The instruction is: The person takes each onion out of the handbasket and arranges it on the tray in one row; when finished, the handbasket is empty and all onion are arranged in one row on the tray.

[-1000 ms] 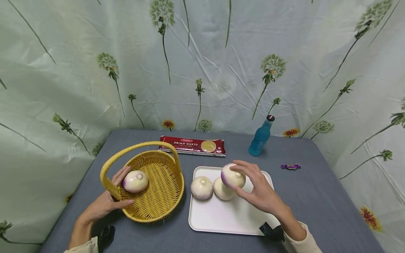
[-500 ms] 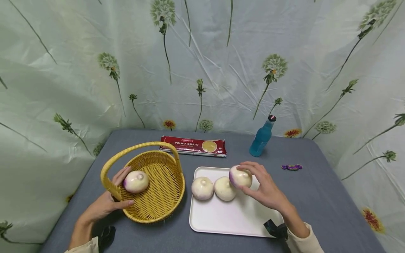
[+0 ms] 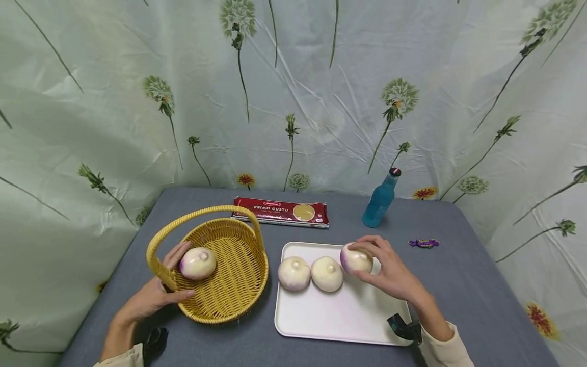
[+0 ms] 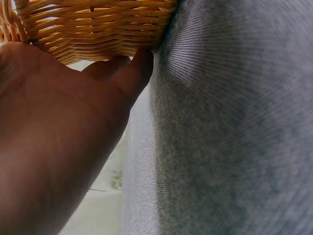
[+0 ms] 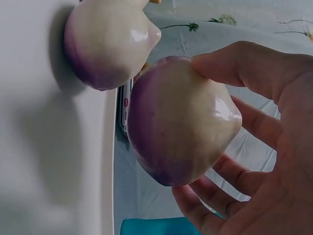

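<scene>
My right hand (image 3: 387, 270) holds a white and purple turnip (image 3: 356, 259) between thumb and fingers, over the back right part of the white tray (image 3: 335, 321). In the right wrist view this turnip (image 5: 181, 122) is off the tray surface, with its pointed tip toward the palm. Two more turnips sit side by side on the tray, one at the left edge (image 3: 294, 273) and one in the middle (image 3: 327, 274). My left hand (image 3: 149, 300) grips the left side of the yellow wicker basket (image 3: 234, 285), near the handle's foot. Inside the basket, by those fingers, lies another turnip (image 3: 198, 263).
Behind the basket and tray lies a red spaghetti pack (image 3: 281, 212). A blue bottle (image 3: 380, 200) with a dark cap stands at the back right. Nearer the right side is a purple wrapped candy (image 3: 424, 243). A flowered curtain (image 3: 321, 102) hangs behind the grey table (image 3: 463, 285).
My right hand has carried its turnip to the right and slightly down, away from the middle turnip, which now shows fully. The left hand and basket have stayed put.
</scene>
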`<state>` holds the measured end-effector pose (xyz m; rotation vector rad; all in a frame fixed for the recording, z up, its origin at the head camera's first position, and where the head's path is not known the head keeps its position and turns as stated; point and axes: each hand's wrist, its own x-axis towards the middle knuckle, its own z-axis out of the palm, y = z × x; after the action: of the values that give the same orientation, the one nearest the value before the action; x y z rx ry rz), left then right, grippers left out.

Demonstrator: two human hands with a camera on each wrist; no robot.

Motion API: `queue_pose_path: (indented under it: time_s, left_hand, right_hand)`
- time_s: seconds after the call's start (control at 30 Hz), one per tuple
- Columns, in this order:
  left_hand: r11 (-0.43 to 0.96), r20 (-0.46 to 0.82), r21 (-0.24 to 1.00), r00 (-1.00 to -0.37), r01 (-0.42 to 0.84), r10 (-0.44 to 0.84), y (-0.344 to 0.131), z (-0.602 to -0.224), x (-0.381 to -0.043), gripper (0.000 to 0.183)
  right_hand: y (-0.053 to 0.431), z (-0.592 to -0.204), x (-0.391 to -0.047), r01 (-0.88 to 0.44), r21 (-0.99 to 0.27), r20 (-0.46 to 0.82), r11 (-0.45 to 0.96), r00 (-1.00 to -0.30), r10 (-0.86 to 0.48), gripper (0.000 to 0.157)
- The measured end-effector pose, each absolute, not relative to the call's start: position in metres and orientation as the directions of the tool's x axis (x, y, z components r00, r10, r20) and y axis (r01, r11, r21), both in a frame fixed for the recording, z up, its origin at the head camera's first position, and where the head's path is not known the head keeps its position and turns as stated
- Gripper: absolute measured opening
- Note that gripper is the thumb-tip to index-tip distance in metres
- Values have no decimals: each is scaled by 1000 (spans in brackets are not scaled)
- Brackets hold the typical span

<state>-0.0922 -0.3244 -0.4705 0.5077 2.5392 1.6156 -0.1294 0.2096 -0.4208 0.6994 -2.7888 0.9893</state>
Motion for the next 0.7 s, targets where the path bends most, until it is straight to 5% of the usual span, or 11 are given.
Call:
queue_pose_path:
  time_s: [0.7]
  left_hand:
    - [375, 123, 893, -936, 249, 329, -324, -472, -93, 105]
  right_hand:
    - [218, -427, -132, -450, -552, 173, 702, -885, -432, 45]
